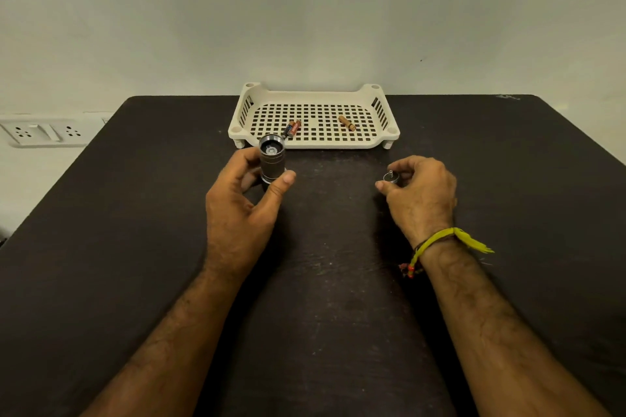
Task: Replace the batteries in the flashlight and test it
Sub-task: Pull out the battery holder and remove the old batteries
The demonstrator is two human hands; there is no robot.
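My left hand [242, 206] grips a short dark metal flashlight body [272, 161], held upright with its open end facing up. My right hand [420, 193] pinches the flashlight's end cap [390, 177], a small round piece with a spring sticking up, right at the table surface. In the cream perforated tray [315, 142] at the back lie orange-and-black batteries [293, 128] on the left side and a brown battery [347, 122] on the right side.
The dark table [321, 281] stretches wide around both arms, with its far edge against a pale wall. A white wall socket panel [40, 132] sits at the left. A yellow thread band [440, 240] circles my right wrist.
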